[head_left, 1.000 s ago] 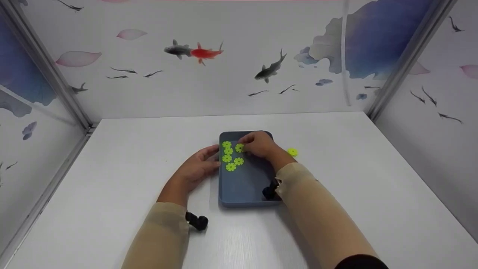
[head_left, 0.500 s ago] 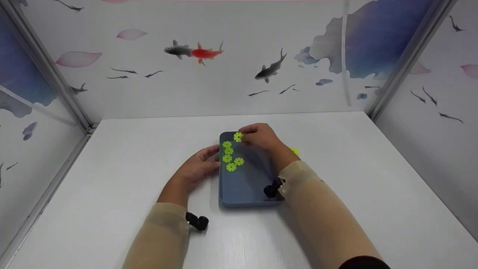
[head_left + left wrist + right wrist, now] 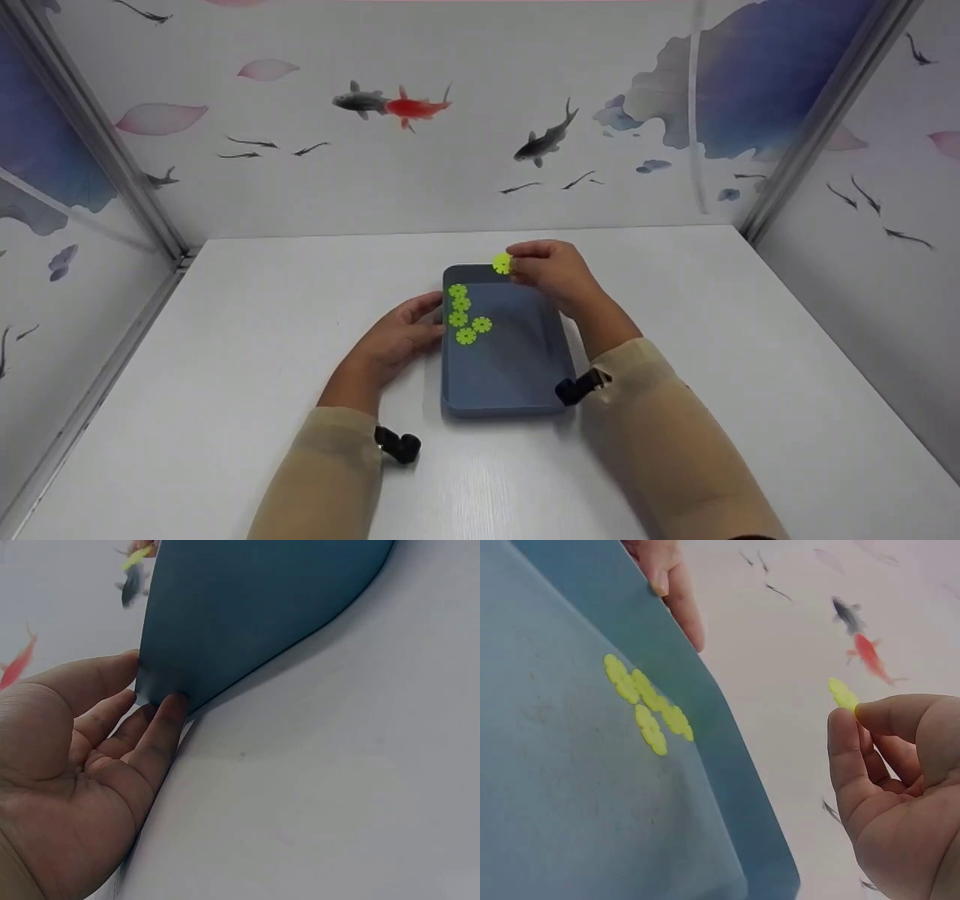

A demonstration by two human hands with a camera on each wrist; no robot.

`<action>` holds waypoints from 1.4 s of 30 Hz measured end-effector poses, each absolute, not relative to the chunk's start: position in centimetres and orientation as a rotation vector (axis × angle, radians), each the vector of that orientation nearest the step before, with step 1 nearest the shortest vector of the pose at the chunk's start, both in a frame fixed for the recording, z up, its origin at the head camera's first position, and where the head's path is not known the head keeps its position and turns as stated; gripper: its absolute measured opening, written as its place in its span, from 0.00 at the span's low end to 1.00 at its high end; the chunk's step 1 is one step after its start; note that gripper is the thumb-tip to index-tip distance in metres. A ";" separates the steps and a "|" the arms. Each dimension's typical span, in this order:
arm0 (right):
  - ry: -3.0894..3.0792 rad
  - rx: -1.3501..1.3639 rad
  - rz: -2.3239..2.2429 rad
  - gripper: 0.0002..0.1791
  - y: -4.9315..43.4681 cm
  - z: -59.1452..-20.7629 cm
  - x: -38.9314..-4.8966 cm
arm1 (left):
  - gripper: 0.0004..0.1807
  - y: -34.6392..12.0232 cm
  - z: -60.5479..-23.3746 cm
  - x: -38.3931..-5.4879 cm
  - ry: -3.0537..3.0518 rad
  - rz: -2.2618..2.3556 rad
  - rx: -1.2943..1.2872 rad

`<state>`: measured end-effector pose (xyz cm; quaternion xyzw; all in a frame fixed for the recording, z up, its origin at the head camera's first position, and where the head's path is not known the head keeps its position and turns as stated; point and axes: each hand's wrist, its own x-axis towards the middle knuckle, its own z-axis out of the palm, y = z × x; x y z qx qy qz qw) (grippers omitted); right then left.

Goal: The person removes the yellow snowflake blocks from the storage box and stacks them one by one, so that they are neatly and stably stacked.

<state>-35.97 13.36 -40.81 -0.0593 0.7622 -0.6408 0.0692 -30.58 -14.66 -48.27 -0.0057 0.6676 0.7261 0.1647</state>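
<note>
In the head view, a shallow blue-grey tray lies on the white table. My right hand is raised over its far right end. Between thumb and fingertips it pinches a yellow-green notched plastic disc, which the right wrist view shows nearly edge-on. Several similar discs lie flat along the tray's left side, bunched together. My left hand rests at the tray's left side. In the left wrist view its fingertips touch the outer wall of the tray, the fingers fairly straight.
White panels printed with fish and petals stand behind and at both sides of the table. A small black camera is strapped at the left wrist, another at the right, over the tray's near right corner.
My right hand has lifted the disc from inside the tray, up to the far rim and then rightward. A loose disc right of the tray is now hidden behind the right arm. The left hand stays put.
</note>
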 end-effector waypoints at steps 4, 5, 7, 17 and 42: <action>2.289 -0.116 -1.962 0.14 15.2 -40.7 -35.5 | 0.41 -14.7 -48.2 -30.6 1.919 2.063 -0.024; 2.292 -0.100 -1.964 0.14 15.7 -40.8 -35.4 | 0.41 -14.7 -48.2 -30.6 1.920 2.063 -0.022; 2.280 -0.075 -1.984 0.15 16.7 -40.9 -35.3 | 0.41 -14.7 -48.3 -30.6 1.914 2.065 -0.021; 2.289 0.084 -1.979 0.20 21.5 -41.9 -35.0 | 0.42 -14.7 -48.4 -30.7 1.886 2.085 -0.026; 2.339 0.288 -1.865 0.25 26.8 -46.2 -36.1 | 0.41 -14.7 -48.3 -30.5 1.891 2.085 -0.001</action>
